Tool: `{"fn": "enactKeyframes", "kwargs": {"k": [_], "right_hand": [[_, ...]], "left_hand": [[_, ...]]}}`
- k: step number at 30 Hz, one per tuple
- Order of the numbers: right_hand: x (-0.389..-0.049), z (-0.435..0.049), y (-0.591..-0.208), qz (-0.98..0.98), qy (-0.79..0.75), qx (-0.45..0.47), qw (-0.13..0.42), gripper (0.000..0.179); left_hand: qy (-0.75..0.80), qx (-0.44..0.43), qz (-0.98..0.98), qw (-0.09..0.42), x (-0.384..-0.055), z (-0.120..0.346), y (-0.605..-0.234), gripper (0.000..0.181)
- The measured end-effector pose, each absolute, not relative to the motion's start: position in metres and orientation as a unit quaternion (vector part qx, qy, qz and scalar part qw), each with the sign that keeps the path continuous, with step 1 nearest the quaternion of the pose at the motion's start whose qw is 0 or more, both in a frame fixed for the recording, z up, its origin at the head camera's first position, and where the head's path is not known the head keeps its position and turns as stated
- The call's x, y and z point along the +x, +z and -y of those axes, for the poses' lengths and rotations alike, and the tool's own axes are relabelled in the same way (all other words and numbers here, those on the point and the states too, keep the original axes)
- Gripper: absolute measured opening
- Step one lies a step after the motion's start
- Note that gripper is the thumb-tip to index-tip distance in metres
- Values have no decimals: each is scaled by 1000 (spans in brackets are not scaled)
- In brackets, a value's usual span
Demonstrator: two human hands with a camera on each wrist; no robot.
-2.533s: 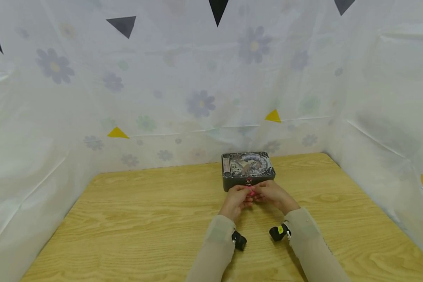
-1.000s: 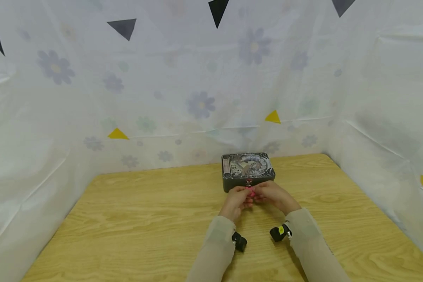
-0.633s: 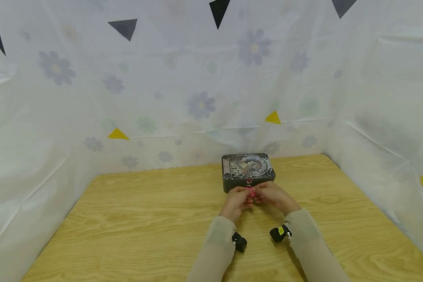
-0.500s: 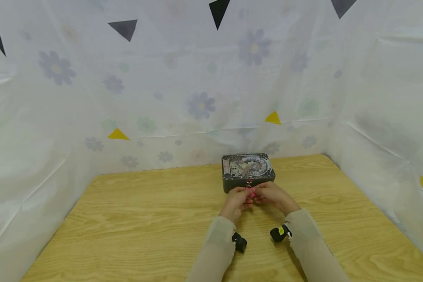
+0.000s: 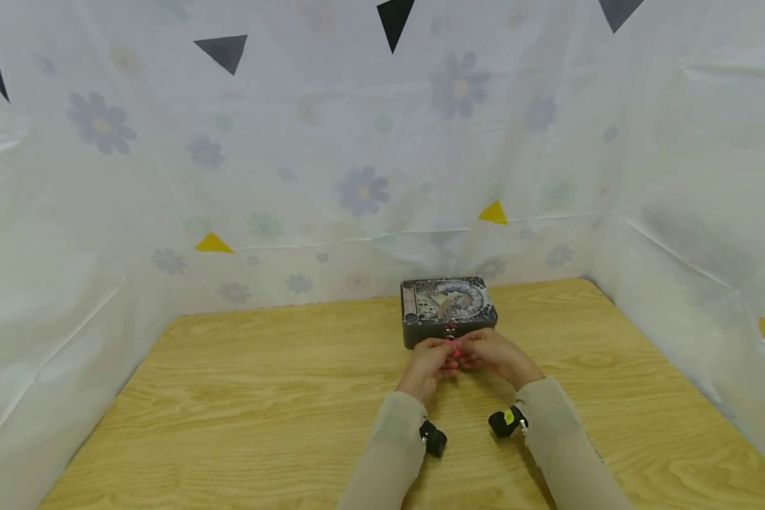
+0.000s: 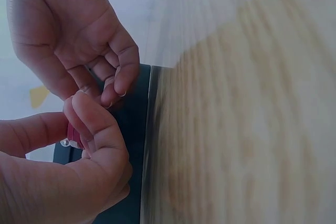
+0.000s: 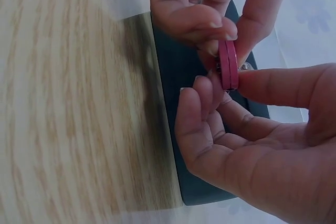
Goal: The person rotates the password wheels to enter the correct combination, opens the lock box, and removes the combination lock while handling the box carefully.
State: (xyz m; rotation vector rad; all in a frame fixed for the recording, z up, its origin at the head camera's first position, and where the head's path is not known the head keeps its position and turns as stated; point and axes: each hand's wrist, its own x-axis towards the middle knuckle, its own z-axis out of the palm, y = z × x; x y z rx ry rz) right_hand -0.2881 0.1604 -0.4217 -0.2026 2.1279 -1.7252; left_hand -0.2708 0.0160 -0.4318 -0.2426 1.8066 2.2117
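A small pink padlock [image 5: 453, 348] hangs by its metal shackle at the front latch [image 5: 450, 329] of a dark, flat box [image 5: 449, 301] with an ornate printed lid. My left hand [image 5: 423, 365] pinches the padlock from the left, thumb on top. From the other side my right hand [image 5: 499, 355] pinches it between thumb and curled fingers. The right wrist view shows the padlock [image 7: 228, 65] edge-on, with small dark dials along its side, between the fingertips of both hands. Fingers cover most of it in the left wrist view. The box lid is closed.
The box stands near the back edge of a wood-grain table [image 5: 261, 397]. A white flowered sheet [image 5: 331, 142] rises behind it, with more white sheeting on both sides. Each wrist wears a black strap [image 5: 433, 438] over a beige sleeve.
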Motion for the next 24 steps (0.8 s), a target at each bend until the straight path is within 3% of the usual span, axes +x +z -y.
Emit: {"fn": "enactKeyframes", "kwargs": {"k": [12,20,24], "right_hand": [[-285,-160,-416,-764,-612,-66,196,37],[-300,-174,-437,-735,-638,-111,203,35],[-291,-167,-426,-754,-622,-73,198,37]], "left_hand": [[761,-77,-626,154,-275,-14,-431,16],[761,-73,-619,181,-276,-9,-430,26],[736,-82,-652,161,-275,-6,-428,24]]}}
